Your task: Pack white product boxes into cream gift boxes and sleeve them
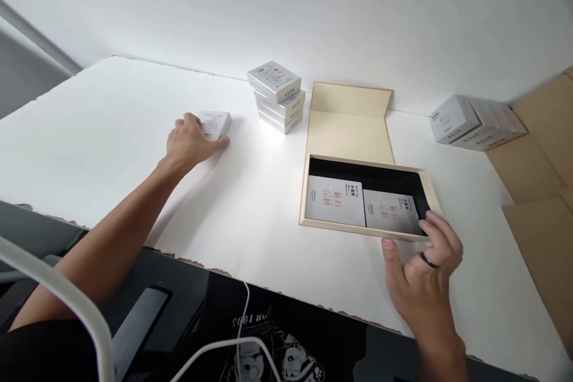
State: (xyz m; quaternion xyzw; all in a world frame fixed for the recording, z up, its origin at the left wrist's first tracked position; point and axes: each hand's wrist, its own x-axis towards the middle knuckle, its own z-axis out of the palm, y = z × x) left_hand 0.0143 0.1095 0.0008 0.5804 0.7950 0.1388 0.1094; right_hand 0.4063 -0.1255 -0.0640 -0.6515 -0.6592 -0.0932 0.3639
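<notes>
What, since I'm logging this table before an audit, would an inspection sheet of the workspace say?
Surface: white tabletop, ragged front edge.
Things: open cream box with two silver cartons inside; carton stack beyond it to the left; carton group farther right.
Clutter: brown cardboard at right.
Hands: left hand around a single carton; right hand at the box's near right corner.
Cables: thin white cable below the front edge.
Surroundings: pale wall behind.

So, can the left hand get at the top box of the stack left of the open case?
Probably yes: though the left hand touches a separate silver box, only bare tabletop lies between that box and the stack, and nothing covers the top box.
</notes>
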